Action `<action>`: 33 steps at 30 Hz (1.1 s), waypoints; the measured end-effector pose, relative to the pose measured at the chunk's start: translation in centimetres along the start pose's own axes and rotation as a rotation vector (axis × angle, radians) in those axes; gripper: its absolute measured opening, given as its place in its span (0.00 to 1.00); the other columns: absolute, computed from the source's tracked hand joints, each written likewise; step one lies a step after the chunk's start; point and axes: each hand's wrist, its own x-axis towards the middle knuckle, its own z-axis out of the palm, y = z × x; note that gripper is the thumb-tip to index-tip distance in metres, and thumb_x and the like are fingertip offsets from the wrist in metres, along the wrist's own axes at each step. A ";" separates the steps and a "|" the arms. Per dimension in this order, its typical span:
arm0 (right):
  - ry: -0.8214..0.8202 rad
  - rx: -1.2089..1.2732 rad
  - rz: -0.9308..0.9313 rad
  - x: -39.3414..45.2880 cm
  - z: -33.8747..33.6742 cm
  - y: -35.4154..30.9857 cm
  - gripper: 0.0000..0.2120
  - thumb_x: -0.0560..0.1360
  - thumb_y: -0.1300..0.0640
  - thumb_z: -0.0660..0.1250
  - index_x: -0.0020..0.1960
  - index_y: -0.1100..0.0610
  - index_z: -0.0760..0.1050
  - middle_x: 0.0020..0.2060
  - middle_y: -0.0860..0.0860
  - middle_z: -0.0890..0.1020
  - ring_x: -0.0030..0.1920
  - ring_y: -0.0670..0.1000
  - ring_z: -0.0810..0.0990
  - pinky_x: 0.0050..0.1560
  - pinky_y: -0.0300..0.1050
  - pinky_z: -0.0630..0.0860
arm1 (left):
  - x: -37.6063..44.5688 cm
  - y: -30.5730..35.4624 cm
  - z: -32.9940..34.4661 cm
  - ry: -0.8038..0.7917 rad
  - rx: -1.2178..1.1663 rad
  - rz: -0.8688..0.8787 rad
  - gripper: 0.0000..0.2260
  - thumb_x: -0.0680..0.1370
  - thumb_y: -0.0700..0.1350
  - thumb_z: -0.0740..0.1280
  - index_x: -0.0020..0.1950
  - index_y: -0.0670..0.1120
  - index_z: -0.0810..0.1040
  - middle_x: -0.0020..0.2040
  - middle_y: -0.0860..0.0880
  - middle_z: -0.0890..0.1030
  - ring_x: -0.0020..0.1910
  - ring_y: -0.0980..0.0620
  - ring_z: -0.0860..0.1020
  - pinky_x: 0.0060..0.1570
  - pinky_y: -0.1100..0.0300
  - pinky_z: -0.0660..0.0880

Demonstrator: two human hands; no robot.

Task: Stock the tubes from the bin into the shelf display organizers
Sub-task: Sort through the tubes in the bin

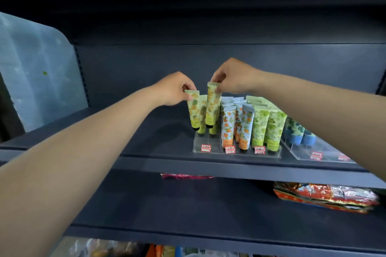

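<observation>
While the left hand pinches one pineapple tube by its top, the right hand pinches another, both upright over the clear organizer's left end.

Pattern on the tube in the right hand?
Yellow-green with pineapple print, black cap; head view. Tube, right hand.

2 hands, 2 clear organizers, about 4 pineapple tubes; orange, green, blue tubes overlap, uncountable; 5 price-tag pairs.
</observation>
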 end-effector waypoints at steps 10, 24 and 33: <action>-0.171 -0.136 0.050 2.0 0.9 0.1 0.14 0.71 0.60 0.72 0.57 0.56 0.80 0.56 0.50 0.81 0.56 0.50 0.77 0.54 0.43 0.73 | 1.6 -1.1 1.8 -0.035 -0.103 0.038 0.07 0.76 0.41 0.68 0.54 0.46 0.81 0.49 0.51 0.80 0.51 0.53 0.77 0.50 0.63 0.69; -0.256 -0.269 0.053 3.3 2.5 0.7 0.17 0.68 0.56 0.75 0.57 0.56 0.80 0.55 0.49 0.81 0.54 0.51 0.78 0.56 0.44 0.75 | 3.4 -1.9 4.1 -0.012 -0.119 -0.061 0.13 0.71 0.44 0.74 0.55 0.43 0.82 0.50 0.49 0.83 0.50 0.53 0.80 0.49 0.63 0.73; -0.232 -0.224 0.055 3.3 2.7 1.4 0.19 0.69 0.56 0.75 0.59 0.56 0.79 0.57 0.49 0.80 0.54 0.51 0.78 0.53 0.42 0.74 | 3.6 -1.6 4.4 -0.020 -0.086 -0.076 0.18 0.70 0.45 0.75 0.58 0.44 0.81 0.54 0.49 0.82 0.53 0.52 0.79 0.48 0.64 0.70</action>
